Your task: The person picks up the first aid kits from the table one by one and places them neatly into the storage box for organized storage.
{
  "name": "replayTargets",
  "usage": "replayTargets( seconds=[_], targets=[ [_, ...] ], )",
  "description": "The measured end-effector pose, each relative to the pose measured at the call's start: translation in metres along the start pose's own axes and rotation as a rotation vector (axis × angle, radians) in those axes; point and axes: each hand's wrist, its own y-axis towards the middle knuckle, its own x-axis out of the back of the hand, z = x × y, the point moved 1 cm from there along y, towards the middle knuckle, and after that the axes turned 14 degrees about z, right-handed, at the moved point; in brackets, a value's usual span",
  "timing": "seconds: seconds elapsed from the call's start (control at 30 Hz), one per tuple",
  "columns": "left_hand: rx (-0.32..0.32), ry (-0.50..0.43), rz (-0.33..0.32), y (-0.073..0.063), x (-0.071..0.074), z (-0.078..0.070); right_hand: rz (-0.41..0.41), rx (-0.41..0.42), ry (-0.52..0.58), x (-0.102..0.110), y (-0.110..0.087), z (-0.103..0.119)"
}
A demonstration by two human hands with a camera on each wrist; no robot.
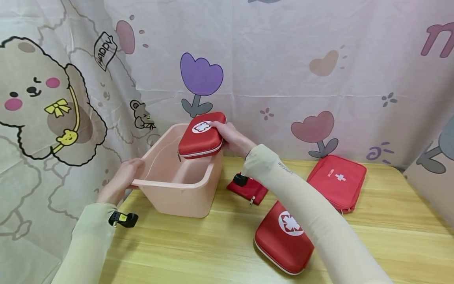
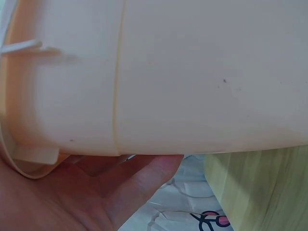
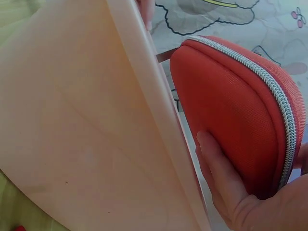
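Observation:
My right hand (image 1: pixel 232 137) grips a red hard-shell first aid case (image 1: pixel 202 144) by its right edge, thumb on top beside the white emblem and fingers beneath. The case is tilted above the mouth of a pink plastic bin (image 1: pixel 177 201). Its zipper and rounded side show in the right wrist view, just past the bin's rim (image 3: pixel 159 101). At the bin's left side, my left hand (image 1: pixel 123 177) holds the rim. In the left wrist view, that hand (image 2: pixel 110 192) lies against the bin's outer wall (image 2: pixel 202 86); some fingers are hidden behind it.
A second red first aid case (image 1: pixel 280 240) lies on the wooden table (image 1: pixel 184 252), partly under my right forearm. Behind that forearm are a small red zip pouch (image 1: pixel 248 191) and a flat red first aid bag (image 1: pixel 338 179). A patterned curtain (image 1: pixel 262 71) hangs behind the table.

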Motion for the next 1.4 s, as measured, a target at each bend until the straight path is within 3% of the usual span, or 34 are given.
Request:
replayTargets(
  seconds=[0.37,0.87,1.13,1.4],
  targets=[
    [-0.008,0.003,-0.007,0.000,-0.001,-0.002,0.059,0.009,-0.138,-0.012,0.008,-0.002],
    [-0.006,0.006,0.005,-0.001,0.000,-0.004,0.007,-0.045,-0.203,-0.033,0.023,-0.002],
    [-0.004,0.002,-0.002,-0.002,0.000,-0.002,0.009,-0.057,-0.259,-0.048,0.026,-0.009],
    [-0.010,0.013,0.001,-0.003,-0.003,0.000,0.018,-0.120,-0.308,-0.059,0.032,-0.016]
  ],
)
